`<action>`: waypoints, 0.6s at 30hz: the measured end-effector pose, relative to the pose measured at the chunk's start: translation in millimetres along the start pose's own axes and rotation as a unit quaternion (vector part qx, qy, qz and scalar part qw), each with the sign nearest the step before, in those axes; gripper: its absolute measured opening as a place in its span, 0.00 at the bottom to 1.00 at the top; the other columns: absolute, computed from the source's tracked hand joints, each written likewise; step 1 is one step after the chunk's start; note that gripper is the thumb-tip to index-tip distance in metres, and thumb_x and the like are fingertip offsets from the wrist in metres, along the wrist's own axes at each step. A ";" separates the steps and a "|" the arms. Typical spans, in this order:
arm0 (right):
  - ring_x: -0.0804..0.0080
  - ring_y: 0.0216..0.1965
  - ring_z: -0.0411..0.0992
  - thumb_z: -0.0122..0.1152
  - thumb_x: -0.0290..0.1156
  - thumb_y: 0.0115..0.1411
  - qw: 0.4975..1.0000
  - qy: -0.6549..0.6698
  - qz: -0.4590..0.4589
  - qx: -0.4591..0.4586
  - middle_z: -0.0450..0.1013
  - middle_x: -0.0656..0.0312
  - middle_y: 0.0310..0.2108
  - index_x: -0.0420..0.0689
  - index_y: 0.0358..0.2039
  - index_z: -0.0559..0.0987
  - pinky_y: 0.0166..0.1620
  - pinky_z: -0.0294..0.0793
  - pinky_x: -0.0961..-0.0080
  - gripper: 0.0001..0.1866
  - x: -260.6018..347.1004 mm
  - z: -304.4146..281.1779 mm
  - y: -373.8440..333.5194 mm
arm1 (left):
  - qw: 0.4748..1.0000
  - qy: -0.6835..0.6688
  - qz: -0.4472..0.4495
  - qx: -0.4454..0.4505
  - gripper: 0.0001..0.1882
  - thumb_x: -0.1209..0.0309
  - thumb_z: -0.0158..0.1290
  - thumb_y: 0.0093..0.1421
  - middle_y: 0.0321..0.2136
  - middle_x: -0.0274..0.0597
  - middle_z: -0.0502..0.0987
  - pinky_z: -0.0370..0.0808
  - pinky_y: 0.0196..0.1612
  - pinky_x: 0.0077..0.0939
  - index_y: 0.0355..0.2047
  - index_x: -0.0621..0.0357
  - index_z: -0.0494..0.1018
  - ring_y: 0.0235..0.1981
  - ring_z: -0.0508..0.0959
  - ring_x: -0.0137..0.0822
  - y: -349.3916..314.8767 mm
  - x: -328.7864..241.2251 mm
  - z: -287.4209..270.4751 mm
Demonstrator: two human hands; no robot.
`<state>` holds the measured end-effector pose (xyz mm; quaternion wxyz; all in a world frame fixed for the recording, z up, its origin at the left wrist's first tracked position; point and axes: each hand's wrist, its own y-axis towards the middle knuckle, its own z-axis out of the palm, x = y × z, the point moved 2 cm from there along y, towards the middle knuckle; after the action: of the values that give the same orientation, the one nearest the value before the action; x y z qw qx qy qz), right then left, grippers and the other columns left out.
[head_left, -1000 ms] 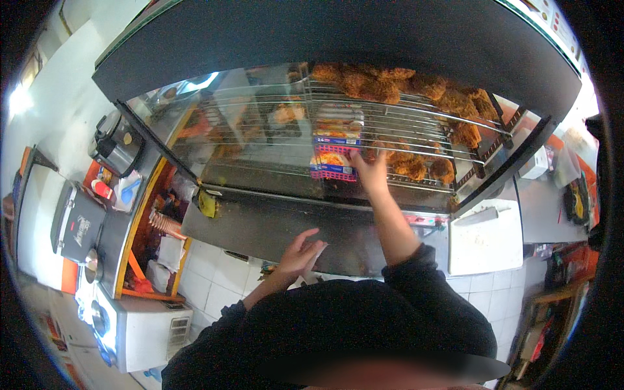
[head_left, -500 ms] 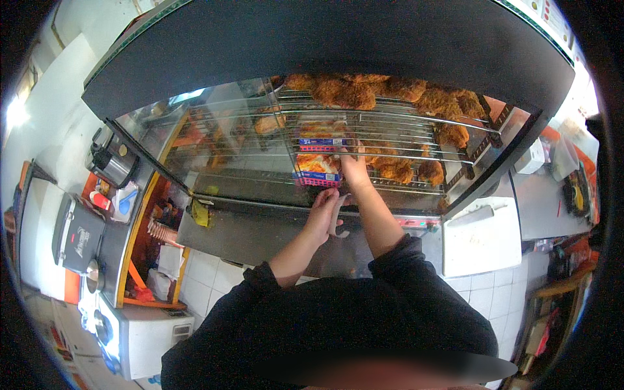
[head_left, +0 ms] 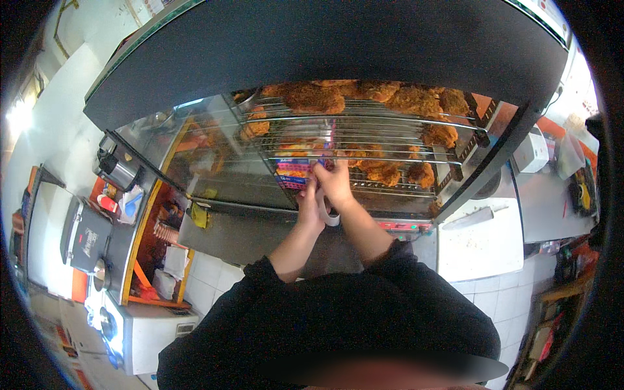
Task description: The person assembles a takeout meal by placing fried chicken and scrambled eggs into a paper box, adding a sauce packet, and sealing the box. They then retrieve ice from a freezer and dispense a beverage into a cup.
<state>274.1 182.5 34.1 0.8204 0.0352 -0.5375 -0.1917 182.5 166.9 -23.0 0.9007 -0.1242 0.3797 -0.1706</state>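
Observation:
Both my hands meet at the front opening of a glass-sided food warmer (head_left: 305,218). Bright printed cardboard boxes (head_left: 294,174), blue and pink with food pictures, are stacked at its wire racks (head_left: 383,120). My right hand (head_left: 335,186) is closed at the right corner of the boxes. Just below, my left hand (head_left: 310,211) has its fingers closed by the boxes' lower edge, partly hidden. A whitish curved band (head_left: 330,216), perhaps a roll of tape, hangs at my left hand between the two wrists. Browned fried chicken pieces (head_left: 380,174) lie on the racks to the right and above.
A white cutting board (head_left: 484,244) with a knife (head_left: 469,219) on it lies to the right. A yellow cloth (head_left: 199,216) hangs at the left front edge. Left stand an orange-edged shelf (head_left: 146,260), a black case (head_left: 84,235) and a metal jug (head_left: 117,170).
My right hand has drawn down and left toward my left hand, which has moved slightly left; the two now nearly touch. The view has shifted a little.

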 end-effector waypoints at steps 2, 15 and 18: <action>0.58 0.48 0.64 0.65 0.27 0.52 0.981 -0.176 -0.075 -0.033 0.62 0.53 0.46 0.41 0.43 0.77 0.53 0.66 0.65 0.16 10.1 5.3 -13.2 | 0.999 0.011 0.030 -0.020 0.20 0.52 0.50 0.64 0.42 0.35 0.74 0.72 0.31 0.27 0.49 0.49 0.66 0.38 0.76 0.30 3.6 1.6 -5.2; 0.50 0.49 0.63 0.56 0.29 0.55 0.984 -0.146 -0.078 -0.060 0.59 0.46 0.50 0.42 0.48 0.72 0.55 0.65 0.65 0.19 6.1 3.6 -34.0 | 0.996 0.046 0.059 0.049 0.22 0.52 0.40 0.68 0.46 0.37 0.76 0.74 0.45 0.30 0.50 0.54 0.70 0.45 0.76 0.33 -35.6 -10.0 20.3; 0.50 0.51 0.63 0.54 0.30 0.55 0.978 -0.073 0.089 -0.175 0.57 0.44 0.54 0.41 0.52 0.68 0.55 0.66 0.62 0.23 -6.5 3.5 -38.2 | 0.996 0.029 0.081 0.022 0.26 0.46 0.41 0.66 0.47 0.38 0.76 0.72 0.51 0.34 0.50 0.53 0.70 0.47 0.75 0.36 -44.2 -16.5 29.3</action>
<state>258.2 150.0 19.9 0.7861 -0.1706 -0.5554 -0.2110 183.5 136.0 23.1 0.9028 -0.0686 0.4104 -0.1086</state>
